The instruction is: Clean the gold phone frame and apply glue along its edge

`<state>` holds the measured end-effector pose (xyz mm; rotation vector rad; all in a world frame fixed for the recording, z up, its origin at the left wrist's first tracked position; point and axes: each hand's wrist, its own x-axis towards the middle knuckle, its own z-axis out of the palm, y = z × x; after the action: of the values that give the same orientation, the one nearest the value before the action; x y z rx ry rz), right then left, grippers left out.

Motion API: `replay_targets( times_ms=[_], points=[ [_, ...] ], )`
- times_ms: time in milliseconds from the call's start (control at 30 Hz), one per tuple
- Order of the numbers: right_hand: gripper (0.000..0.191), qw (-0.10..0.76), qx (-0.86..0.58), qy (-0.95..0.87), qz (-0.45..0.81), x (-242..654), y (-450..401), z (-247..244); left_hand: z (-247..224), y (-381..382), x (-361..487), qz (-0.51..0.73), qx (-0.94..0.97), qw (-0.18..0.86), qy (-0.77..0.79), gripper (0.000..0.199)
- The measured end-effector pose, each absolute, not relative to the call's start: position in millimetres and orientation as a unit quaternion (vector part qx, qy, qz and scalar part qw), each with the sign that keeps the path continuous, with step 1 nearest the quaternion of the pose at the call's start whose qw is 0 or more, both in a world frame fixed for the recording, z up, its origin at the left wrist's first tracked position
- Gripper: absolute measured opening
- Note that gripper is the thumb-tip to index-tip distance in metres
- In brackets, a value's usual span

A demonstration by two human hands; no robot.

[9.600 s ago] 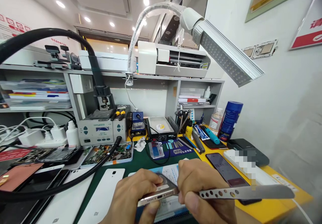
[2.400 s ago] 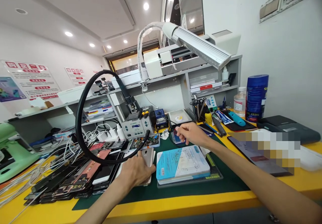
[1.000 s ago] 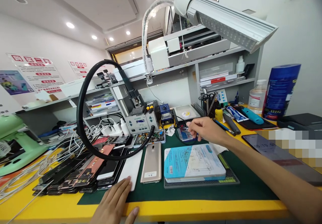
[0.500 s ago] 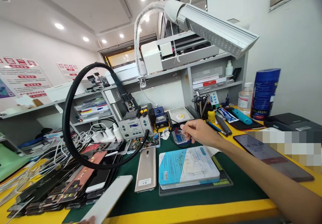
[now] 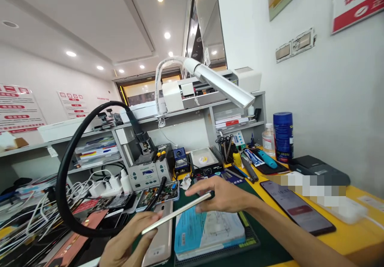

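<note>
In the head view, the left hand (image 5: 132, 235) pinches one end of a thin white phone (image 5: 177, 213) between thumb and fingers; the right hand (image 5: 225, 195), partly curled, grips its other end. The phone tilts above the left part of the blue-and-white pack (image 5: 214, 231). Behind-left of the pack, a shallow tray (image 5: 171, 200) contains circuit boards (image 5: 170, 190); well behind it, a black holder (image 5: 228, 153) keeps tools (image 5: 222, 139) upright

held panel (image 5: 176, 214): 1; phones (image 5: 161, 241): 2, perhaps more; lamp (image 5: 226, 86): 1; can (image 5: 283, 137): 1

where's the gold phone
In the head view, the gold phone lies on the green mat, just left of the blue book, partly hidden by the left hand.
</note>
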<state>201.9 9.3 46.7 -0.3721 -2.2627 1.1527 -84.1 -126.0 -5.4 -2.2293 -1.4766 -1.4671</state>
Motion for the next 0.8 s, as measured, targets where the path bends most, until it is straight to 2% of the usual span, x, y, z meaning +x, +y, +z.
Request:
replay_targets(
  times_ms=[67,100,300,433,567,700,800],
  points=[
    [0.026,0.294,-0.174,-0.862,0.373,205.0,11.0,47.2,-0.2,-105.5,-68.7,-0.486,-0.753,0.015,-0.443,0.024],
    [0.022,0.293,-0.191,-0.869,0.351,207.5,12.7,47.5,1.6,-96.8,-64.4,-0.485,-0.76,0.004,-0.432,0.024],
    [0.015,0.226,-0.239,-0.9,0.285,221.7,23.4,47.7,-4.3,-70.5,-60.2,-0.422,-0.786,-0.051,-0.449,0.027],
    [0.015,0.178,-0.252,-0.916,0.257,224.5,23.5,49.3,-12.3,-68.0,-56.4,-0.384,-0.782,-0.073,-0.486,0.035],
    [0.012,0.154,-0.268,-0.922,0.236,227.4,23.2,52.3,-1.0,-73.5,-62.1,-0.34,-0.769,-0.093,-0.534,0.043],
    [0.012,0.127,-0.284,-0.923,0.226,229.7,26.3,49.4,8.3,-90.8,-88.1,-0.296,-0.756,-0.093,-0.577,0.04],
    [0.013,0.118,-0.289,-0.924,0.221,228.8,27.5,44.9,-3.5,-106.7,-104.5,-0.201,-0.771,-0.04,-0.604,0.045]
  ],
)
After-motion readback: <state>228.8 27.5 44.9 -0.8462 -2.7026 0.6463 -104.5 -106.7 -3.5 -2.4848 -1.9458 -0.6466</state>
